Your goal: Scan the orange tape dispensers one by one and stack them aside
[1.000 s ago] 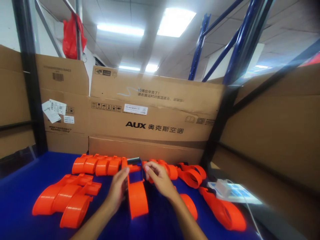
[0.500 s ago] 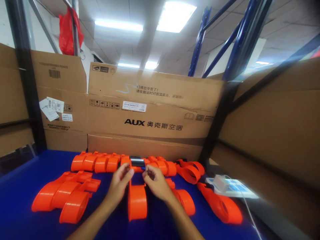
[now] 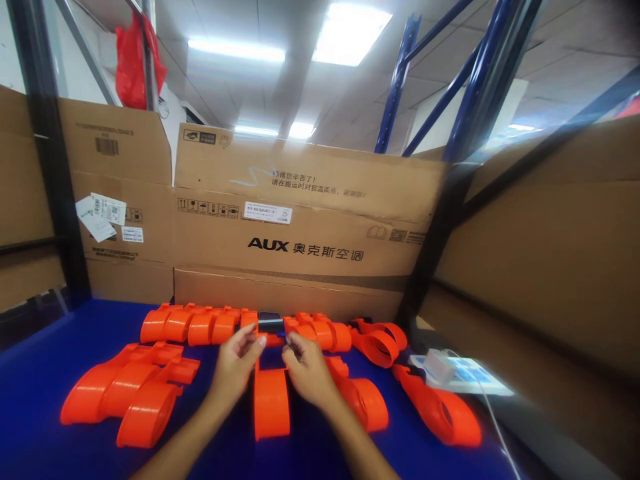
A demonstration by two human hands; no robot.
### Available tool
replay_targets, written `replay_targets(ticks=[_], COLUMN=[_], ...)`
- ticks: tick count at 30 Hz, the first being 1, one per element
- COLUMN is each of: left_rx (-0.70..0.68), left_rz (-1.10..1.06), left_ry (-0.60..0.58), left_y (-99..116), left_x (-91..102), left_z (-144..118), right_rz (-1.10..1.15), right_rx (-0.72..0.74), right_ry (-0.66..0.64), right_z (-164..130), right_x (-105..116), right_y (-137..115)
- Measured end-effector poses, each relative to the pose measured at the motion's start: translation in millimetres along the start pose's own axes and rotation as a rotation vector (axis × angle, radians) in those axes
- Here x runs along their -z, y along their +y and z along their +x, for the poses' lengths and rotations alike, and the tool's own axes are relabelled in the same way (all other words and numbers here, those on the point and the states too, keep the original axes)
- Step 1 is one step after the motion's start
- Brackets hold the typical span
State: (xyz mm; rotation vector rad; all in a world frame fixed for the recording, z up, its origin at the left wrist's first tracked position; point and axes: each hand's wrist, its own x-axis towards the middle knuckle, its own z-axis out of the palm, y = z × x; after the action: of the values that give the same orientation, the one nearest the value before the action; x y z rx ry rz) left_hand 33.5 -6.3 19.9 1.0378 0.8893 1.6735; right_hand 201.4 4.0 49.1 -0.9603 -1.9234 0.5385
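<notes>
In the middle, an orange looped strap (image 3: 273,403) hangs down between my hands, its loop low over the blue table. At its upper end is a dark rectangular piece (image 3: 271,322) with a pale ridged strip. My left hand (image 3: 239,360) is closed on the strap's left edge, thumb and fingers pinching just below the dark piece. On the other side my right hand (image 3: 307,367) has its fingers curled in a pinch at a small blue piece (image 3: 281,335) by the strap's top right. The fingertips partly cover that blue piece, so its kind is unclear.
Behind my hands runs a row of orange straps (image 3: 200,325). More looped straps (image 3: 120,390) lie at left, and others (image 3: 443,407) at right. A power strip (image 3: 475,377) with a white cable sits at the right edge. Cardboard panels (image 3: 300,227) wall the back.
Both hands keep their grip in nearly the same place. The right fingers have curled slightly further in around the small blue piece, and the right hand has shifted a little left.
</notes>
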Motion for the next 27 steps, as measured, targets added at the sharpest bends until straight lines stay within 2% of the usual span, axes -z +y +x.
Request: replay_targets(ticks=[13,19,27], left_rx=[0.003,0.003,-0.005], left_rz=[-0.015,-0.007,-0.079], left_ry=[0.016,-0.014,-0.011], left_y=[2,5,18], left_x=[-0.5,-1.7,-3.9], left_z=[1,0,-5], right_rz=[-0.029,-0.022,0.111], right_rx=[0.008,0.007,-0.003], right_ry=[0.015,0.016,0.029], right_z=[-1,-1,2], right_x=[-2,-3,-5], right_y=[0,3,7])
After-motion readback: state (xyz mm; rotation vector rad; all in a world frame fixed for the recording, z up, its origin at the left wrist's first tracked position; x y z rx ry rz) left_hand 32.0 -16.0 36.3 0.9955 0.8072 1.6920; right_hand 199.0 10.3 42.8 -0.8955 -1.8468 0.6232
